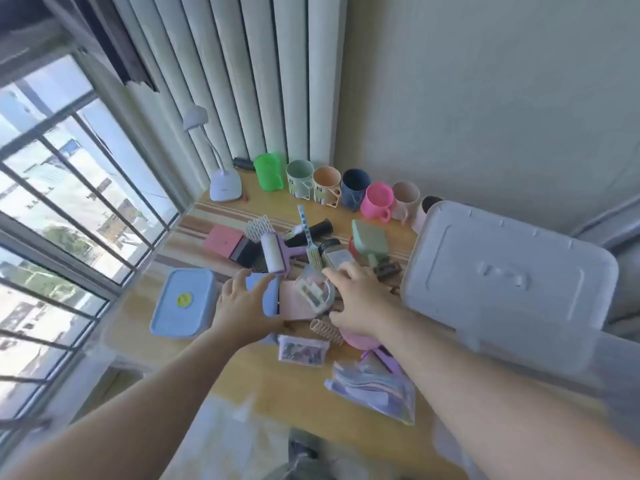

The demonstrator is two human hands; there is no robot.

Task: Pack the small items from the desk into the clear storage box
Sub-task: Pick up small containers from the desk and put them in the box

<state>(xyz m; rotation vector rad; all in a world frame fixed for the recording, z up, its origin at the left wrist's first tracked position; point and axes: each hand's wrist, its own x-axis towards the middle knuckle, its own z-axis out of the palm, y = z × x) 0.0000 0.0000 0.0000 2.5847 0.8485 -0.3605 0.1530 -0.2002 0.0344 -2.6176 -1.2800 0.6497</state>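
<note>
Small items lie in a heap mid-desk: a lint roller [272, 253], a pink box [221, 240], a green dustpan-like scoop [370, 241], a spotted brush [309, 242], a white holder [311, 293] and a small bag of clips [302, 349]. My left hand [242, 306] hovers over a lilac item [269, 299] with fingers spread, holding nothing. My right hand [356, 299] reaches over the pile, fingers extended, beside the white holder. The clear storage box [509, 282] with its lid on stands at the right of the desk.
A row of coloured cups [327, 185] lines the desk's back edge, with a white desk lamp [225, 185] at the back left. A blue lidded container [183, 303] sits left of my left hand. A flat plastic pouch [374, 386] lies near the front. A window is at left.
</note>
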